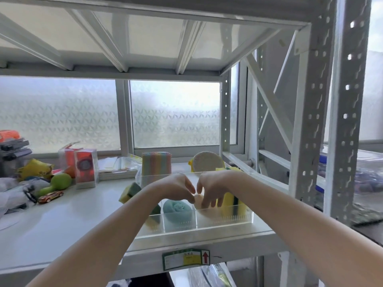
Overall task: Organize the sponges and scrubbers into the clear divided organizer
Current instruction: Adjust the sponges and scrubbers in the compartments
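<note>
The clear divided organizer (244, 221) stands on the white shelf at the front right. A teal round scrubber (178, 208) fills its middle compartment, and a yellow-green sponge (154, 218) sits in the left one. A pale orange round scrubber (199, 200) lies in the right compartment beside upright yellow sponges (229, 200). My left hand (177, 188) and my right hand (209, 188) meet over the organizer, both pinching the pale orange scrubber. Another yellow-green sponge (129, 192) leans outside the organizer's left wall. A striped rainbow sponge pack (156, 163) and a round beige scrubber (207, 162) stand behind.
Clutter fills the shelf's left: two clear boxes with orange items (86, 167), a green toy (59, 182), a toy car (50, 196), yellow packaging (34, 169), grey bags. A shelf post (310, 121) rises at right. The upper shelf hangs overhead; frosted windows stand behind.
</note>
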Available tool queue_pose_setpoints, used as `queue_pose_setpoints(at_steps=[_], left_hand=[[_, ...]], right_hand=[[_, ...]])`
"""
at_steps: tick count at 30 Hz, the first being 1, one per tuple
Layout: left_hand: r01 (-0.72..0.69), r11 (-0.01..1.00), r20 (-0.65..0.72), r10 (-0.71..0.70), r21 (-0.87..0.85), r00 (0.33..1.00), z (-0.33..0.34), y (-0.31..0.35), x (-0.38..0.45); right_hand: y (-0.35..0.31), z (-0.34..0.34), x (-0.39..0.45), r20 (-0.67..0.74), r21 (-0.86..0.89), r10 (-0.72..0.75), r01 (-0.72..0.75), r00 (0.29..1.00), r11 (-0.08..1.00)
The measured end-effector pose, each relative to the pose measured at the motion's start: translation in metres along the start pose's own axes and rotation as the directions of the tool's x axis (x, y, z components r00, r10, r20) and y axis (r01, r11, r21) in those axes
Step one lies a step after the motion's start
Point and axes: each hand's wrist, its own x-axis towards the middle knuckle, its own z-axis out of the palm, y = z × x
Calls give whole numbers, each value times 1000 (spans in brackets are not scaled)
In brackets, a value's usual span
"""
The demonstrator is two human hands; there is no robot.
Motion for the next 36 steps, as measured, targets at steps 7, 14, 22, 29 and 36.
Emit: queue_pose_setpoints(at_steps=[7,14,22,29,36], left_hand=[[91,994,55,-95,66,994,-9,-11,-3],[87,985,160,-111,150,981,-4,-14,-4],[71,969,195,-119,237,974,-6,-13,-3],[55,949,174,-113,310,978,-4,-7,-1],[56,941,170,-119,335,978,-3,-6,0]], right_hand=[[-2,3,13,24,45,44,-45,999,998],[0,8,22,57,18,93,-94,994,995],[1,13,28,49,12,116,-117,992,993],[1,17,32,33,-7,134,-134,990,991],[0,15,33,42,-14,129,-129,991,992]])
